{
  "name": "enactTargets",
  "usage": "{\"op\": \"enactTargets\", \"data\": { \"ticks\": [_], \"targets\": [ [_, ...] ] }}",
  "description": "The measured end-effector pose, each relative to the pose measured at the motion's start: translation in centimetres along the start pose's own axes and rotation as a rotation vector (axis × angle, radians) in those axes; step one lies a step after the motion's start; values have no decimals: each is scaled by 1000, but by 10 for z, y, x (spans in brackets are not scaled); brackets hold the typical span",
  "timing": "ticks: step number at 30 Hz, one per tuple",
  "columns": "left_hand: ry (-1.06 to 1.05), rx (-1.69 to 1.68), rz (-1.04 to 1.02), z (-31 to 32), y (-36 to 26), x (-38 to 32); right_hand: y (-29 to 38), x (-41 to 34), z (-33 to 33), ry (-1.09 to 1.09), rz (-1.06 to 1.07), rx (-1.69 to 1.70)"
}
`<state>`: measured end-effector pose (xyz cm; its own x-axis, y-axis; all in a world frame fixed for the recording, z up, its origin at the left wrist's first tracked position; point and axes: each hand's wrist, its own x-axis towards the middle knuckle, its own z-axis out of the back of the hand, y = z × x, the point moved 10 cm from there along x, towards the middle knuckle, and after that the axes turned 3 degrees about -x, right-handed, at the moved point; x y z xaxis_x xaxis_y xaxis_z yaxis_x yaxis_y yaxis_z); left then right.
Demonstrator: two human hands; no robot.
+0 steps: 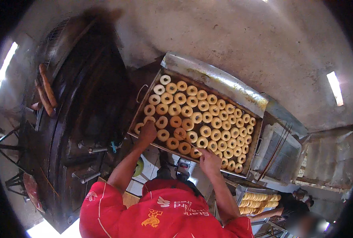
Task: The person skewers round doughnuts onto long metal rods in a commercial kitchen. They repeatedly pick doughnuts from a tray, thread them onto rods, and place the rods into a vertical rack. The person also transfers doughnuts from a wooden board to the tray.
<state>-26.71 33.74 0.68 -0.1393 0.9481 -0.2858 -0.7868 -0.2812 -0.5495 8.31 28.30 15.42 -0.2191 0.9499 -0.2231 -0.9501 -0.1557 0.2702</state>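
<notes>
A wide metal fryer (235, 173) lies before me, filled with rows of ring doughnuts (196, 117). Most are golden, some near the left end are paler, and a few in the lower left half are browner. My left hand (148, 131) is over the fryer's near left corner, with its fingers at a doughnut; whether it holds anything is hidden. At the near edge, my right hand (209, 160) is closed around what looks like a thin stick (186, 138), which reaches left over the doughnuts.
A raised metal splash guard (215, 80) backs the fryer. To the right, long thin rods (274, 154) lie across a mesh rack (279, 142). Rows of doughnuts fill a tray (239, 193) at lower right, beside a co-worker's arm (265, 213). Large dark machinery (84, 98) stands left.
</notes>
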Motion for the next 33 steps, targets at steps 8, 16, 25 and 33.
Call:
{"op": "enactTargets", "data": {
  "ticks": [8, 16, 25, 33],
  "targets": [
    [139, 327, -93, -43, 21, -34, -20, -25, -12, -14, 158, -8],
    [-160, 83, -66, 63, 18, -91, -45, -4, 14, -125, 71, 73],
    [-274, 97, 58, 99, -29, 26, -19, 271, -17, -128, -70, -81],
    [-382, 186, -105, 126, -15, 113, 36, 172, 18, -117, 26, 27]
  ]
}}
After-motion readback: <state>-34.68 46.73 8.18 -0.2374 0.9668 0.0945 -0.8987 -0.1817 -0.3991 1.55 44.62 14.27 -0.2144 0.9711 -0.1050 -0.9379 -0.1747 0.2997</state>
